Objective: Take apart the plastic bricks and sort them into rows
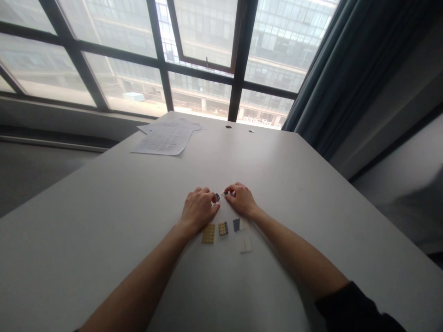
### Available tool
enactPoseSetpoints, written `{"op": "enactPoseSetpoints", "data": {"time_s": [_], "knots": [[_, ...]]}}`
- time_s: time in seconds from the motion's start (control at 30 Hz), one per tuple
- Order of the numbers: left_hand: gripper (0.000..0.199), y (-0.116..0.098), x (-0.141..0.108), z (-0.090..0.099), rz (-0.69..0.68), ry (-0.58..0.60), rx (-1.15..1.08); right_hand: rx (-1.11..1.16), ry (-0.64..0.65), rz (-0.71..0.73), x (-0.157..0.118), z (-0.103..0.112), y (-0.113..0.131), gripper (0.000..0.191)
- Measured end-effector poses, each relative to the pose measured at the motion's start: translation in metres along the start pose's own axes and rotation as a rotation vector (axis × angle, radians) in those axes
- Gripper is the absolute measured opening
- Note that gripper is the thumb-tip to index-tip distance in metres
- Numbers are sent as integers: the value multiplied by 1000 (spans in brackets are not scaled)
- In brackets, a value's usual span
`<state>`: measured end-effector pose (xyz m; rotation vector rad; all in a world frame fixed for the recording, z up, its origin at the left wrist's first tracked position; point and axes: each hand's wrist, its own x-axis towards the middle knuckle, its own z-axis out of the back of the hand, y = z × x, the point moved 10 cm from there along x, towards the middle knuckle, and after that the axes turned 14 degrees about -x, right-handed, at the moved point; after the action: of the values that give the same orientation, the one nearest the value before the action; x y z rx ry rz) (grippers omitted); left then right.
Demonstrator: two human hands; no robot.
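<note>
Mid-width on the white tabletop [266, 161], well in from L & R edges, a small dark-grey plastic-looking block [217, 197] is held in the L hand [200, 206], thumb & fingers drawn close abt it. Just beside, a tiny dark-and-pale piece [225, 193] is pinched betw. thumb & fingers of the R hand [240, 198]; exact shape can't be told, too small. On the surface, farther from its far edge than the hands, a row is laid L to R: tan rectangular studded plate [208, 234], tan-and-grey studded plate [223, 228], dark-grey studded plate [236, 225] w/ a white piece [243, 224] right up against it. Beyond that row, farthest from the far edge, smooth white rectangular plates [248, 244] are set side by side. Nr the far L corner, printed white paper sheets [162, 140] are spread, overlapping.
</note>
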<state>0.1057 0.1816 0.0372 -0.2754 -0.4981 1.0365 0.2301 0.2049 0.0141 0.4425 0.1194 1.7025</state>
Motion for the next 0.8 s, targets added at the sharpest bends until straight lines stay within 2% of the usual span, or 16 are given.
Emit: {"op": "enactPoseSetpoints", "data": {"time_s": [0.17, 0.43, 0.57, 0.7, 0.8], "knots": [[21, -1, -1, -2, -16, 24, -17, 18, 2, 2, -4, 3, -6, 12], [20, -6, -2, -4, -83, 52, -21, 33, -21, -34, -24, 20, -32, 14], [19, -27, 2, -10, -133, 118, -125, 9, -70, 28, -41, 29, -38, 13], [17, -50, 12, -22, -198, 137, -77, -39, -108, 151, -59, 34, -30, 11], [18, -55, 19, -35, -199, 155, -55, -56, -94, 187, -66, 32, -25, 10]]}}
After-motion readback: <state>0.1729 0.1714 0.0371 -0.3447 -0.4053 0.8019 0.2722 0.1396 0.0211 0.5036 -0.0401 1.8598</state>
